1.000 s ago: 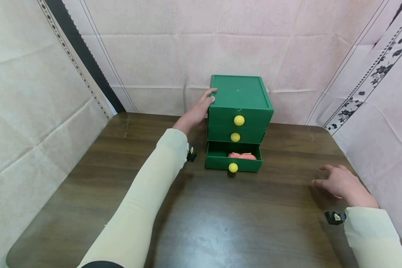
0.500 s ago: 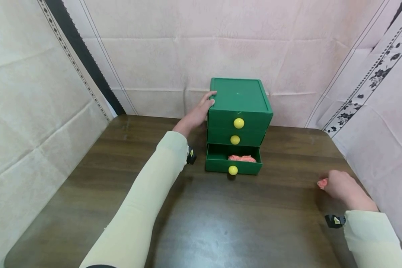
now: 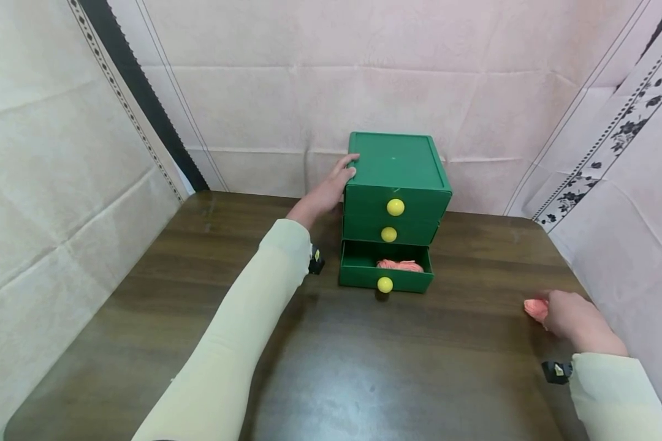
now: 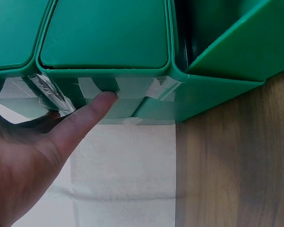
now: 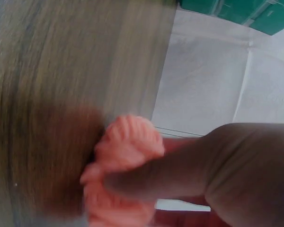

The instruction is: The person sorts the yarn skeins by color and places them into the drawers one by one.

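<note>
A green drawer cabinet [image 3: 394, 162] with yellow knobs stands at the back of the table, its bottom drawer [image 3: 364, 278] pulled out. In that drawer lies a skein of pink yarn [image 3: 399, 266]. My left hand [image 3: 328, 188] rests against the cabinet's left side, fingers near the top edge; the left wrist view shows the extended thumb [image 4: 85, 118] pressing on the taped side wall. Over at the table's right side, my right hand [image 3: 576, 320] pinches another pink yarn skein [image 5: 128, 146] between thumb and fingers, just above the tabletop. Part of this skein is hidden by the hand.
The brown wooden table [image 3: 447, 380] has a pale patterned cloth [image 3: 254, 104] hanging behind it and at both sides. The cabinet's upper two drawers are shut. The table's right edge runs close beside my right hand.
My right hand has closed its fingers on the pink yarn skein and lifted it slightly. The left hand stays at the cabinet; the head view has tilted up a little.
</note>
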`<move>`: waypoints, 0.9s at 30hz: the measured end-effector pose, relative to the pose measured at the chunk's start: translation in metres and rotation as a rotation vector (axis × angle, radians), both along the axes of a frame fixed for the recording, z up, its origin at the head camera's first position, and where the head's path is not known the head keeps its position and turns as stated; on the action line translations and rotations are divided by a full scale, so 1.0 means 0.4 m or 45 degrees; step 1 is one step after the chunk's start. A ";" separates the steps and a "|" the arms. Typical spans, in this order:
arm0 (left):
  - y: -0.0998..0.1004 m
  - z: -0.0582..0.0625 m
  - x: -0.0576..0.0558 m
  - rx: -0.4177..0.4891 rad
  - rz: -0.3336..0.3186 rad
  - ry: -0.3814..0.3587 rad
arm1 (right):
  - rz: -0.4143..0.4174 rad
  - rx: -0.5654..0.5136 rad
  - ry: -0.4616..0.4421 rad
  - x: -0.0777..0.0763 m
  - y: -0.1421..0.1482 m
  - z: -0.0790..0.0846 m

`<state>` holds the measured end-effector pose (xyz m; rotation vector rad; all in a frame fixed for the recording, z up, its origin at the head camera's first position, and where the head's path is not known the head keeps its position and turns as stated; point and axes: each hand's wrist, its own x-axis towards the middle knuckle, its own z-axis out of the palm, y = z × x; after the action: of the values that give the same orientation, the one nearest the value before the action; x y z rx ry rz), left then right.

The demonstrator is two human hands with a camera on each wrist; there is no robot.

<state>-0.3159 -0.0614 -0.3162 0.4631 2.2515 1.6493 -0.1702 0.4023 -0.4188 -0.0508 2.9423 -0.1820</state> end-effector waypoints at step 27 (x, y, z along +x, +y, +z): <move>0.000 -0.002 -0.008 0.014 -0.008 -0.032 | -0.035 -0.094 0.165 -0.030 -0.076 0.001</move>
<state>-0.3192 -0.0615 -0.3172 0.4490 2.2217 1.6562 -0.1823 0.3720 -0.4186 -0.0336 3.0660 -0.3021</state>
